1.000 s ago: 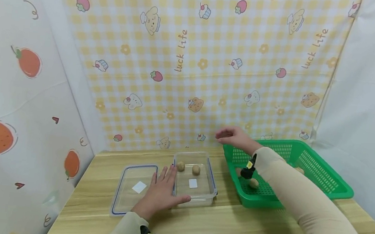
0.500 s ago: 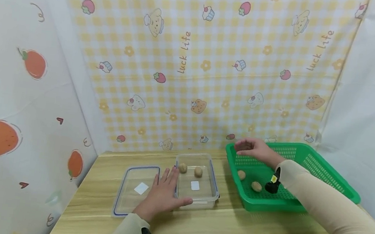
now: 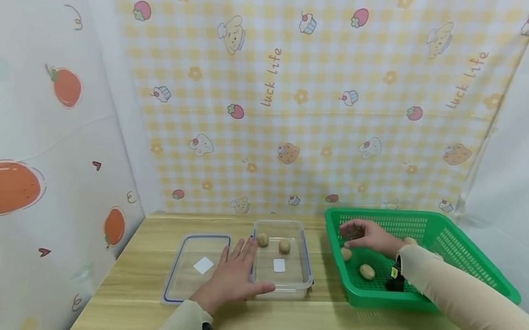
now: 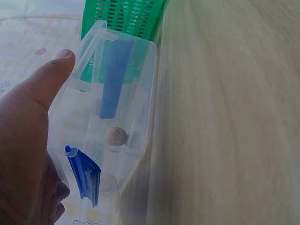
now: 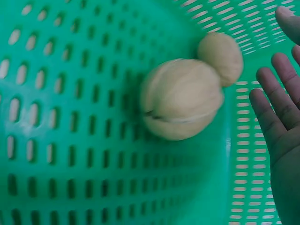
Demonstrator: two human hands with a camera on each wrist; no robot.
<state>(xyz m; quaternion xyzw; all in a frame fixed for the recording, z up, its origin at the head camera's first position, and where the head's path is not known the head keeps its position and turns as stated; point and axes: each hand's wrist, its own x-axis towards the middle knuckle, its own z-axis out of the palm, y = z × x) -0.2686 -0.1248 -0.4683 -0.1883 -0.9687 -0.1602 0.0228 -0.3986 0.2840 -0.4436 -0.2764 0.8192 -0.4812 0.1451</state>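
Observation:
My left hand [image 3: 234, 277] rests with spread, straight fingers against the left side of a clear plastic food container [image 3: 290, 290]; in the left wrist view its thumb lies at the rim near the blue clip [image 4: 85, 176]. Inside the container are two walnuts [image 3: 285, 246]. My right hand [image 3: 368, 237] is inside the green basket [image 3: 379, 300], fingers loosely bent and holding nothing. Below it lie a walnut [image 3: 367, 272] and another walnut [image 3: 345, 254] by the left wall. The right wrist view shows a large, close walnut [image 5: 183, 99] left of the relaxed fingers [image 5: 268, 108].
The container's blue-edged clear lid [image 3: 186, 271] lies flat to the left, partly behind my left hand. More walnuts [image 3: 410, 241] sit farther back in the basket, partly hidden by my right arm. A checked cloth [image 3: 288, 173] hangs behind the wooden table [image 3: 304, 329].
My right hand has moved from above the gap between container and basket rightward, then down into the basket. My left hand stays at the container. The head view has shifted slightly.

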